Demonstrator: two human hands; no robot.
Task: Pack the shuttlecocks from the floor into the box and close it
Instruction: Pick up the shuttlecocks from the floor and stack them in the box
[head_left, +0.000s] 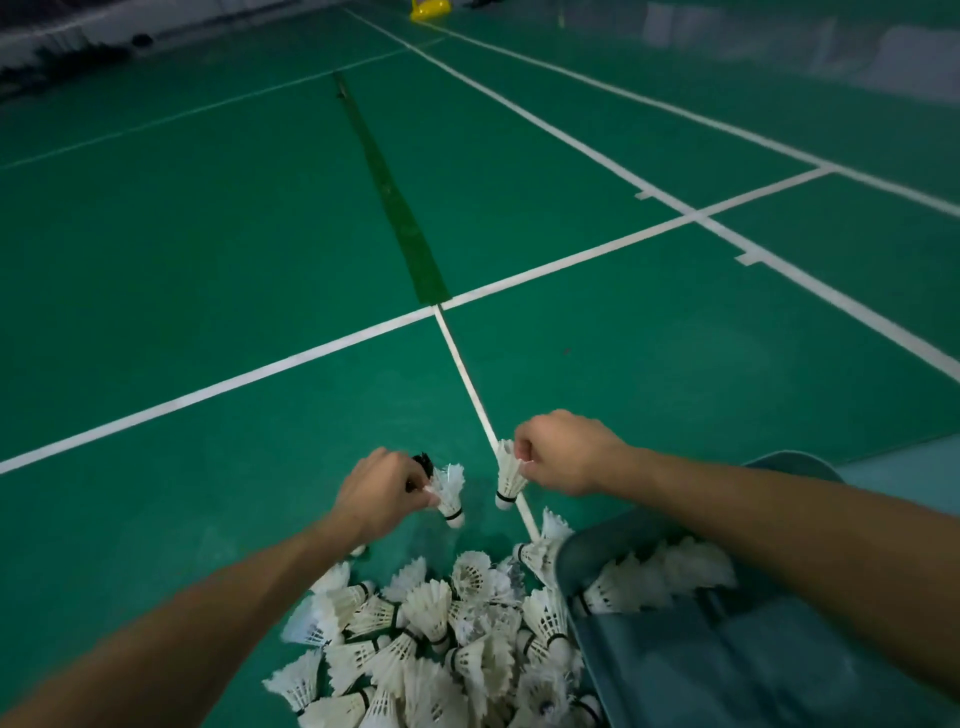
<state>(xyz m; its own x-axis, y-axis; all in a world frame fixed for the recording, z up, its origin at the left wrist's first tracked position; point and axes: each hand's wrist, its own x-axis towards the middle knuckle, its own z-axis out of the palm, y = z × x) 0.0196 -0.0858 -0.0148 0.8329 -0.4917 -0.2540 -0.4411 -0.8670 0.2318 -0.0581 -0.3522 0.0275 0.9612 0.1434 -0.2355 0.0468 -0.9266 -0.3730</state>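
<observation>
Hands first: the left hand (382, 493) pinches one shuttlecock (451, 491) by its feathers, cork hanging down, and something small and dark (422, 462) shows just beyond its fingers, too unclear to name. The right hand (563, 452) pinches a second shuttlecock (506, 480) the same way. Both hands are clamped on their birds and held apart from each other, above the floor (208, 260), just beyond the pile.

Below and nearer the person lies the pile (441, 634), a dense heap of white shuttlecocks on the green court. The box (701, 670), a dark bluish tub, sits at the right, its rim touching the heap. A few shuttlecocks (660, 579) already lie inside near the rim.

Judged from this, packing is at an early stage: most of the birds are on the floor, only a handful are in, and the box stands open. A rounded dark-blue shape (789, 462) past the right forearm may be its lid, though that cannot be told.

Room is generous. The court runs bare ahead and to the left, crossed by white lines (311, 356), so the arms can swing freely. The box's near rim is the one edge to clear, and the right forearm crosses above it.
</observation>
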